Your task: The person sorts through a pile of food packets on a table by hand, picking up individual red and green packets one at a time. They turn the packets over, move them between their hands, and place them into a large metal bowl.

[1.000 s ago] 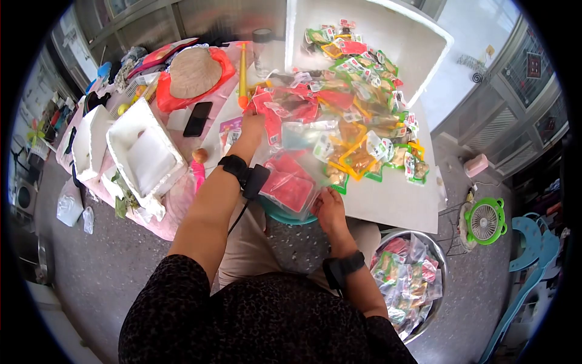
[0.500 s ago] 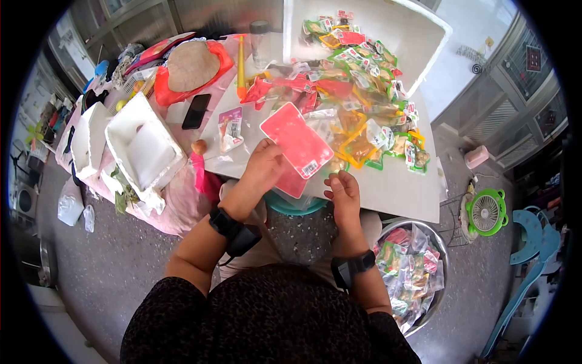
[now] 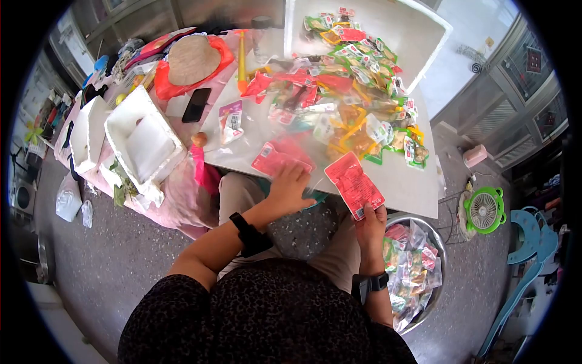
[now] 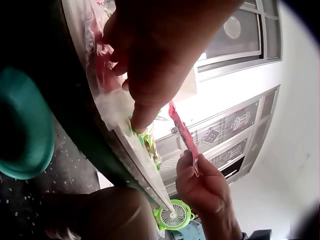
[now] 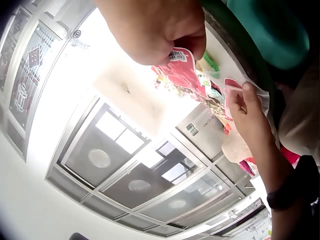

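Note:
My right hand [image 3: 370, 225] pinches a flat red food packet [image 3: 354, 185] by its lower corner, with printed text facing up. In the right wrist view a barcode shows on the red packet [image 5: 181, 67] beside the fingertips. My left hand [image 3: 290, 187] lies over other red packets [image 3: 276, 159] in a clear plastic bag at the table's near edge, its fingers spread and fairly straight. Part of those packets is hidden under the hand. From the left wrist view, the left fingers [image 4: 117, 62] rest close over the red packaging.
Many colourful food packets [image 3: 357, 130] cover the white table, spilling from a white foam box [image 3: 418, 36]. A teal basin [image 4: 30, 125] sits below the edge. A metal basin [image 3: 439, 291] of bagged packets stands right. One pink-white packet [image 3: 231, 121] lies left.
The left hand reached among the red packets at the back, then brought one red packet to the middle. Now the right hand holds it, further right, and the left hand is over the clear bag.

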Available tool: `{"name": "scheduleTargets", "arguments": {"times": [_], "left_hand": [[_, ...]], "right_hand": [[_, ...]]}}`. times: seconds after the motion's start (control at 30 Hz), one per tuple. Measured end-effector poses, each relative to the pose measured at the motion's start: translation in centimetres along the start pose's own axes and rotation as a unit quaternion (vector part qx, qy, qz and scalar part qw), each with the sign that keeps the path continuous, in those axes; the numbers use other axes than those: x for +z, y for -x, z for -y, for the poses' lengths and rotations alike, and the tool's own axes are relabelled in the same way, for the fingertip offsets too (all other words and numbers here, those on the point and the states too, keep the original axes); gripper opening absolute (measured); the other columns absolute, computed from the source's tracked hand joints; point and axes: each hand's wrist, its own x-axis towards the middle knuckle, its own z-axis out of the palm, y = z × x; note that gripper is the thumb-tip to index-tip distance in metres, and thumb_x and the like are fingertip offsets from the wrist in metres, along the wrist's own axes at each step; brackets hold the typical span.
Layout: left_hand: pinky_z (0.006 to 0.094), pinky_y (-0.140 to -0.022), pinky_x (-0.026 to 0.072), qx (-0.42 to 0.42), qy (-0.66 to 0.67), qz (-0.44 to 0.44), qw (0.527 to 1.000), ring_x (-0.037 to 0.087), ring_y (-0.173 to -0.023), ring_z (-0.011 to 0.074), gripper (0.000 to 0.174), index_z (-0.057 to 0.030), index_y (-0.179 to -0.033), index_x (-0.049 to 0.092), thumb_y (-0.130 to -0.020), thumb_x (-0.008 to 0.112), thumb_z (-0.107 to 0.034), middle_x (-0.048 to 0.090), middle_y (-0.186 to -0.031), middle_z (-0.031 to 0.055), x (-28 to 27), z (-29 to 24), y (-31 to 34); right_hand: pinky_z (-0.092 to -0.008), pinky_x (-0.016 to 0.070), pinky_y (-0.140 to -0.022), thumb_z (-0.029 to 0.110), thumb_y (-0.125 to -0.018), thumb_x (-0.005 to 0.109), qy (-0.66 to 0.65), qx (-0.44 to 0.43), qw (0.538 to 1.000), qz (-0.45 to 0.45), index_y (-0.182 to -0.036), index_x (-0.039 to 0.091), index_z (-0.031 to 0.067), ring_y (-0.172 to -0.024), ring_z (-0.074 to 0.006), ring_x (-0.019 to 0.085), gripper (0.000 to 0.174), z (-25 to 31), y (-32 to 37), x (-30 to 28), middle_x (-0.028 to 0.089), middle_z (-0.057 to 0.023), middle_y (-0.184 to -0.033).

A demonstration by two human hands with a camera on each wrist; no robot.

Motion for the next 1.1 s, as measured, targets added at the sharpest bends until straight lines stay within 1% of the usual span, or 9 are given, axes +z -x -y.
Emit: {"name": "scheduleTargets", "arguments": {"times": [0.1,0.23,0.3,0.43,0.5,0.7,0.8,0.93,1.1], "left_hand": [[0.0409,-0.089,0.0318,-0.011,-0.003,-0.025,1.000,0.039,-0.105,0.0319,0.036,-0.0022,-0.091,0.051,-0.061,0.061,-0.021,0.048,-0.104,0.0146,0.8,-0.1,0.6],[0.0414,-0.085,0.0364,0.000,0.059,-0.108,0.992,0.046,-0.094,0.0338,0.018,-0.0016,-0.076,0.049,-0.061,0.055,-0.009,0.051,-0.093,0.0156,2.1,0.5,0.6],[0.0410,-0.083,0.0386,0.010,0.095,-0.116,0.989,0.049,-0.087,0.0347,0.011,-0.0012,-0.071,0.047,-0.061,0.052,-0.005,0.052,-0.085,0.0161,2.2,0.9,0.2],[0.0407,-0.077,0.0399,0.022,0.142,-0.122,0.982,0.048,-0.076,0.0354,0.007,0.0001,-0.066,0.042,-0.063,0.048,-0.001,0.048,-0.074,0.0170,2.2,1.2,-0.2],[0.0409,-0.073,0.0404,0.022,0.145,-0.117,0.982,0.047,-0.073,0.0351,0.007,0.0007,-0.065,0.041,-0.063,0.047,0.000,0.046,-0.071,0.0171,1.9,1.2,-0.3],[0.0413,-0.067,0.0395,0.001,0.132,-0.121,0.984,0.047,-0.074,0.0349,0.007,0.0011,-0.065,0.041,-0.063,0.048,-0.001,0.047,-0.073,0.0168,1.1,1.2,-0.1],[0.0411,-0.069,0.0403,0.005,0.117,-0.104,0.988,0.048,-0.079,0.0342,0.007,0.0004,-0.067,0.045,-0.062,0.049,-0.002,0.050,-0.077,0.0152,0.3,1.6,-0.2],[0.0405,-0.074,0.0403,0.045,0.048,-0.142,0.988,0.049,-0.086,0.0327,0.010,-0.0018,-0.070,0.049,-0.061,0.052,-0.005,0.053,-0.085,0.0127,-1.2,0.3,-0.2],[0.0401,-0.079,0.0386,0.065,0.016,-0.122,0.990,0.049,-0.091,0.0321,0.012,-0.0037,-0.072,0.052,-0.062,0.055,-0.009,0.053,-0.090,0.0116,-0.7,-0.5,0.0]], "right_hand": [[-0.0253,0.0466,-0.049,0.005,-0.083,0.043,0.006,0.013,1.000,-0.004,-0.101,0.049,0.0038,-0.063,-0.0133,0.056,0.018,0.0,0.8,-0.9,0.058,-0.0063,-0.087],[-0.0235,0.0452,-0.047,0.004,-0.082,0.044,0.040,0.053,0.998,-0.008,-0.098,0.051,0.0032,-0.062,-0.0118,0.056,0.017,0.0,1.8,-0.9,0.058,-0.0052,-0.084],[-0.0225,0.0446,-0.047,0.005,-0.082,0.045,0.064,0.070,0.995,0.027,-0.099,0.051,0.0032,-0.061,-0.0109,0.055,0.018,-0.1,2.1,-0.9,0.058,-0.0046,-0.082],[-0.0223,0.0433,-0.047,0.008,-0.083,0.044,0.092,0.100,0.986,0.100,-0.101,0.051,0.0031,-0.060,-0.0105,0.054,0.020,-0.9,1.6,-1.0,0.058,-0.0053,-0.083],[-0.0225,0.0435,-0.047,0.008,-0.084,0.043,0.083,0.090,0.988,0.089,-0.101,0.051,0.0032,-0.059,-0.0104,0.054,0.020,-1.3,1.1,-0.3,0.058,-0.0053,-0.082],[-0.0240,0.0446,-0.047,0.011,-0.084,0.044,0.029,0.124,0.990,0.059,-0.097,0.051,0.0045,-0.058,-0.0110,0.054,0.016,-1.9,-0.8,2.8,0.058,-0.0044,-0.079],[-0.0249,0.0453,-0.047,0.011,-0.084,0.044,0.018,0.146,0.989,0.035,-0.095,0.051,0.0055,-0.059,-0.0118,0.055,0.014,-1.9,-1.2,3.1,0.058,-0.0041,-0.079],[-0.0246,0.0464,-0.047,0.008,-0.084,0.041,0.000,0.149,0.989,0.016,-0.096,0.049,0.0035,-0.062,-0.0141,0.057,0.015,-2.1,-0.9,3.4,0.059,-0.0064,-0.085],[-0.0282,0.0480,-0.056,0.011,-0.085,0.042,-0.038,0.151,0.987,0.041,-0.096,0.049,0.0066,-0.067,-0.0147,0.057,0.014,-3.7,-1.1,5.1,0.057,-0.0050,-0.083]]}}
